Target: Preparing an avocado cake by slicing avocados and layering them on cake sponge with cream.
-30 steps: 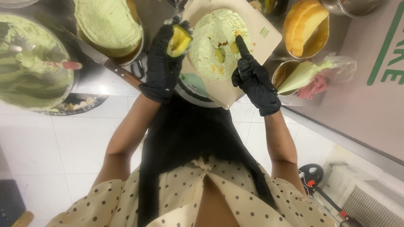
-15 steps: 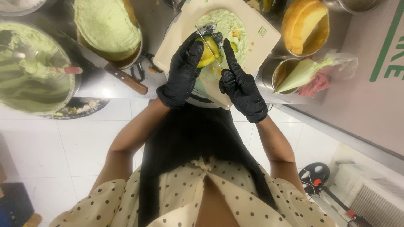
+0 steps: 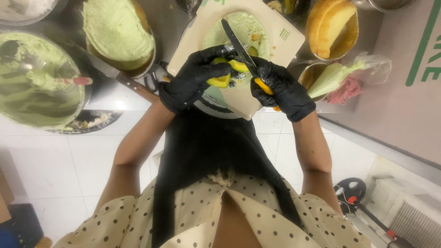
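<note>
Near the top centre of the frame, the left hand, in a black glove, is curling its fingers tightly around a yellow piece of fruit, holding it just above a pale square board. The right hand, also gloved, is gripping an orange-handled knife with its fingers closed on the handle, the dark blade slanting up and left across the fruit. Behind the hands, a round cake layer spread with pale green cream is sitting on that board.

By the look of it, the person is cutting or peeling the fruit over the cake, and the blade appears to be meeting the flesh between the two hands, though the exact contact is hidden by the gloves. The next move probably calls for a short, controlled stroke with the left fingers kept clear of the edge.

At the upper left of the frame a large bowl of green cream is resting on the dark surface, with another cream-topped cake beside it. At the upper right a piping bag is lying near a golden sponge.
</note>
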